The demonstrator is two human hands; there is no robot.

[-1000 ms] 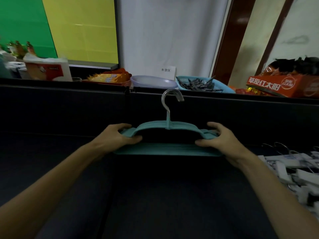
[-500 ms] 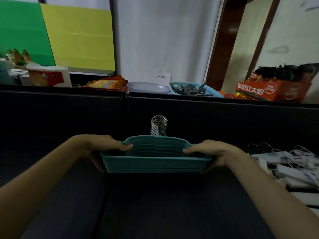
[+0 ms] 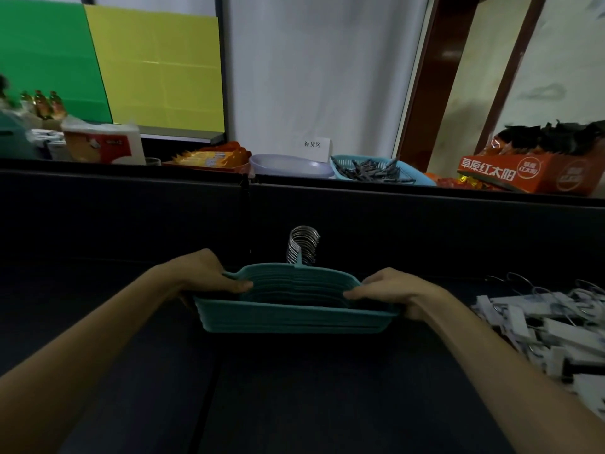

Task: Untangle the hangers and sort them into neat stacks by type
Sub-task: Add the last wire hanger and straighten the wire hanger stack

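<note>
Since half a second ago hardly anything has shifted: the teal stack (image 3: 294, 309) sits where it was on the dark table (image 3: 294, 404), a touch more squared up. A second back it stood upright showing one face; now it lies tipped so the edges show. I count roughly nine or ten hangers, their metal hooks (image 3: 302, 245) bunched together behind; the exact number I cannot tell. The left hand (image 3: 203, 276) curls over the stack's left end, fingers on top. The right hand (image 3: 389, 293) curls over the right end likewise. Both grip it.

To the right lies one heap of white clip hangers (image 3: 543, 326), well apart, too jumbled to count. Beyond the dark partition (image 3: 425, 221): one blue basket (image 3: 373, 168), one pale bowl (image 3: 291, 165), one orange box (image 3: 530, 172).
</note>
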